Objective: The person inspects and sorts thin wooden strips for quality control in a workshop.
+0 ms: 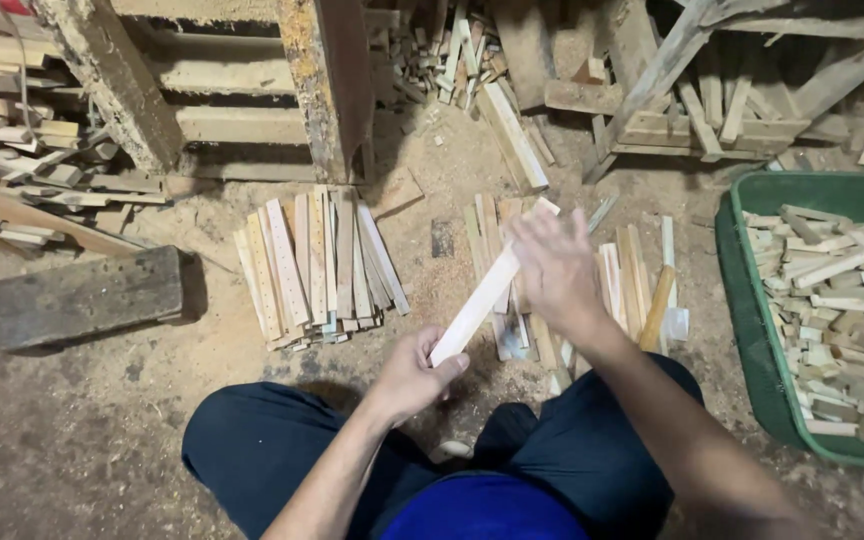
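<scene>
Above the sawdust floor (102, 440), left hand (410, 375) grips the slat (482, 295) by its lower end, angled upward so the open right hand (552, 265) can rub its top.

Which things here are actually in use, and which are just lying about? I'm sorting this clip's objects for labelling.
In use:
- pale wooden slat, its lower end gripped by the left hand
- right hand, blurred, at the slat's upper end

Lying about:
- stack of slats on the sawdust floor
- looser slats behind the hands
- green tub of short offcuts
- dark wooden block
- scrap wood pile
</scene>
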